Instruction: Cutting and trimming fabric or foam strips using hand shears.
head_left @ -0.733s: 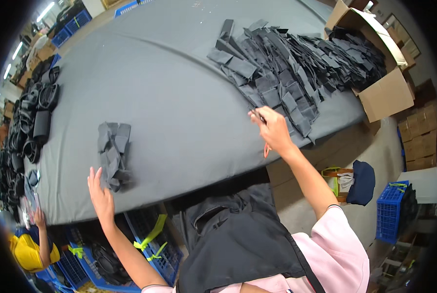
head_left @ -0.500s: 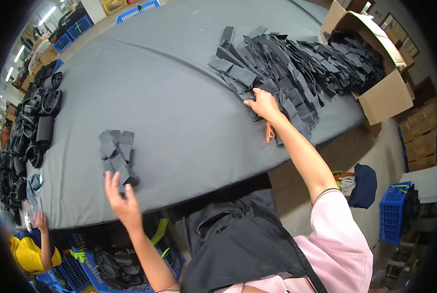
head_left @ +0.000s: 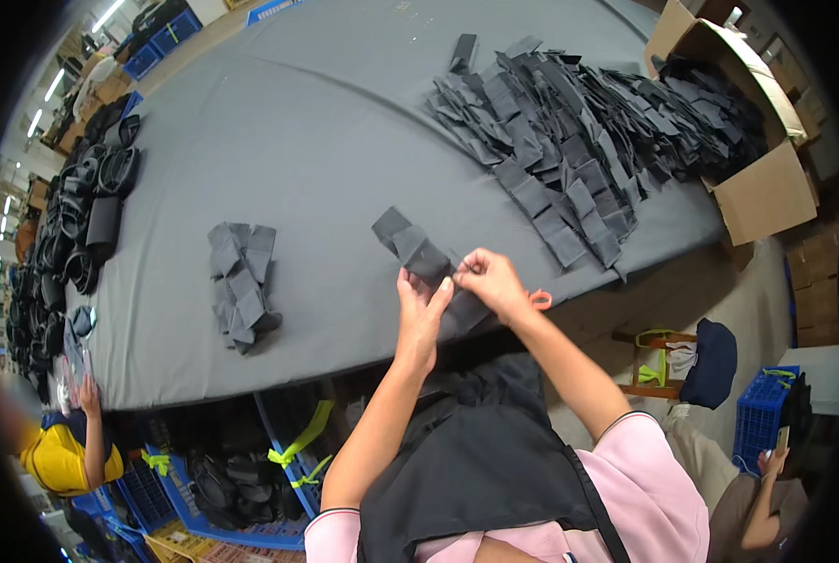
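Observation:
Both my hands hold one dark grey fabric strip above the near edge of the grey table. My left hand grips its lower part from the left; my right hand pinches it from the right, with an orange scissor handle showing behind the fingers. A small stack of the same grey pieces lies on the table to the left. A large spread of grey strips covers the table to the upper right.
An open cardboard box holding more grey pieces stands at the table's right end. Black looped items line the far left edge. A person in yellow sits at lower left. Blue crates stand on the floor.
My right hand came back from the big pile with a grey strip. My left hand rose from beside the small stack and joined it on the strip.

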The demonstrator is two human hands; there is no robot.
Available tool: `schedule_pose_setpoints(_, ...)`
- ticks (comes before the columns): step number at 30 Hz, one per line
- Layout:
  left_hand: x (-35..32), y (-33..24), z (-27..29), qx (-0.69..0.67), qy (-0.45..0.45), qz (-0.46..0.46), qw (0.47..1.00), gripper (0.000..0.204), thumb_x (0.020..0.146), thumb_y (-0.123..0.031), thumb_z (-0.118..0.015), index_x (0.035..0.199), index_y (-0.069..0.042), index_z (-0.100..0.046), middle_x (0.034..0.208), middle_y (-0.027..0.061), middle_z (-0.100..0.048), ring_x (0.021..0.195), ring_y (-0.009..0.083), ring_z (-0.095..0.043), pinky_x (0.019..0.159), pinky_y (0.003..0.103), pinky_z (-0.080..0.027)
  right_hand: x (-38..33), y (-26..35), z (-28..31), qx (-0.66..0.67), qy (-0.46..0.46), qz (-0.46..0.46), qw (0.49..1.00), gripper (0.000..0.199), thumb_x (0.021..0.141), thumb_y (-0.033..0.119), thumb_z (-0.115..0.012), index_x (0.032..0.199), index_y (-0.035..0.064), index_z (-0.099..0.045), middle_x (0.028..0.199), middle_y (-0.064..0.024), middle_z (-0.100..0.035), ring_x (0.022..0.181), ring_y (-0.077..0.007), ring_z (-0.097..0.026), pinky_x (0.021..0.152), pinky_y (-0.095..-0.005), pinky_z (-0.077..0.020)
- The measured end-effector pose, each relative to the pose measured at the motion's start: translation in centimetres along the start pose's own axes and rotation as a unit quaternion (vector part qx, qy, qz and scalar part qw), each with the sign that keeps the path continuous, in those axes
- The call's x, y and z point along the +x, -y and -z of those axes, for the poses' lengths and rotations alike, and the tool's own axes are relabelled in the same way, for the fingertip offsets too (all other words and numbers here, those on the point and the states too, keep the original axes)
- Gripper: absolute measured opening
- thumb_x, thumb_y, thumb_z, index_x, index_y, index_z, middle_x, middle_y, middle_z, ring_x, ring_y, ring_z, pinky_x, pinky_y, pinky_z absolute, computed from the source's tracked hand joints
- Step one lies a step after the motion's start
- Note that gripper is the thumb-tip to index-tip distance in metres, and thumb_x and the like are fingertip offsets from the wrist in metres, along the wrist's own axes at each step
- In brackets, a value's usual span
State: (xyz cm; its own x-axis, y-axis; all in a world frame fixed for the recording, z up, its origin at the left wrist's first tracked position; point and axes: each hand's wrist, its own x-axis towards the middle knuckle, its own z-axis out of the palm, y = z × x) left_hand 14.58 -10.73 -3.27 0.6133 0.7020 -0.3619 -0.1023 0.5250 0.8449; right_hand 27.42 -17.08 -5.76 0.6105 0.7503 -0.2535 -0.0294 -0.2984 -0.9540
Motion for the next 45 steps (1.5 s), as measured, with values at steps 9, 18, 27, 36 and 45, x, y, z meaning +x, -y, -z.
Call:
schedule_pose_setpoints(9,-2.6,-1.0,1.9,-0.001,0.008,-0.008,1.0,0.049,0.084,-0.015,-0.067,0.124,-0.008,-0.041,0.11,0.0036,-0.052,0.1,0.0143,-0.05,0.09,0.032,-0.041,-6.8,3.6,-0.7,0.216,0.044,-0.019,0.975,0.014,0.087,0.011,-0.061,0.097,0.0018,-0.061,0.061,0.0105,-0.04,0.046,0.0007,-0.027,0.042,-0.0191,-0.0195)
schedule_pose_setpoints(18,-5.3,-1.9,2.1,-0.021,0.07,-0.017,0.997,0.059,0.082,-0.005,-0.064,0.133,-0.002,-0.036,0.123,0.0091,-0.049,0.114,0.0165,-0.049,0.097,0.03,-0.04,-4.8,3.6,-2.5,0.16,0.124,-0.067,0.977,0.036,0.075,0.016,-0.074,0.102,0.0011,-0.057,0.087,0.0002,-0.051,0.082,-0.007,-0.05,0.071,-0.0248,-0.0452)
schedule_pose_setpoints(27,-4.6,-0.5,4.4,0.29,-0.09,-0.157,0.94,0.043,0.08,0.009,-0.04,0.122,0.002,-0.045,0.112,0.0163,-0.054,0.083,0.0205,-0.06,0.075,0.031,-0.048,-4.7,2.6,-3.9,-0.055,-0.036,0.154,0.986,0.039,0.061,-0.011,-0.049,0.095,-0.0008,-0.064,0.09,-0.0088,-0.056,0.07,-0.0153,-0.054,0.06,-0.0264,-0.0431)
schedule_pose_setpoints(36,-5.6,-1.3,5.4,0.072,0.028,-0.018,0.997,0.026,0.097,-0.023,-0.048,0.094,-0.001,-0.062,0.087,-0.0008,-0.061,0.079,0.0053,-0.051,0.073,0.021,-0.043,-4.8,3.1,-2.4,0.12,0.112,-0.05,0.985,0.032,0.065,-0.006,-0.05,0.096,-0.0046,-0.062,0.081,-0.0023,-0.06,0.064,-0.009,-0.05,0.056,-0.0222,-0.0408)
schedule_pose_setpoints(45,-5.4,-2.2,3.5,0.211,-0.059,0.014,0.976,0.029,0.096,-0.024,-0.051,0.095,0.004,-0.059,0.077,-0.0059,-0.05,0.07,0.0039,-0.041,0.06,0.022,-0.038,-9.6,5.7,-1.1,-0.031,0.051,-0.026,0.998,0.026,0.08,0.006,-0.064,0.104,0.0032,-0.055,0.086,-0.0046,-0.061,0.08,-0.0081,-0.057,0.067,-0.0255,-0.048)
